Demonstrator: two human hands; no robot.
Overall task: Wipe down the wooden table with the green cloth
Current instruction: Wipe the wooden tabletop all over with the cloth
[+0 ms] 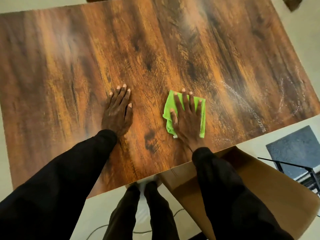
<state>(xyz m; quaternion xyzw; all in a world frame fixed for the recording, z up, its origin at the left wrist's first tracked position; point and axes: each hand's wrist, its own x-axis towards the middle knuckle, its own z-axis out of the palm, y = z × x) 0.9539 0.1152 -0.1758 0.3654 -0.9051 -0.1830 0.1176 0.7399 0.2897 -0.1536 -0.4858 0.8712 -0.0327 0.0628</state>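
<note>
Head view. Wooden table (155, 49) fills the upper and centre of the frame, its near edge running diagonally from lower left up to the right.

Green cloth (167, 110) is seen lying flat on the tabletop, right of centre, near the table's lower edge. It is crumpled at its left side, and a small white tag shows at its bottom corner.

Right hand (186, 118) is laid palm-down on top of the cloth. Fingers are straight and spread apart, tips reaching approx. the cloth's upper edge; thumb is extended to the left, also on the cloth. No curl or pinch noted.

Left hand (118, 111) is laid palm-down on bare wood, left of the cloth and well apart from it. Fingers are straight and held close together, thumb slightly out to the right.

Both arms are covered by black sleeves (72, 170).

Whitish streaks (245, 104) are noted on the table surface at right, beyond the cloth.

Misc.: cardboard box (259, 187) at lower right, partly under the table edge; grey mat (294, 149) and black metal frame (308, 172) at far right; legs in dark trousers (155, 213) and a cable (97, 229) on the pale floor at bottom centre.
</note>
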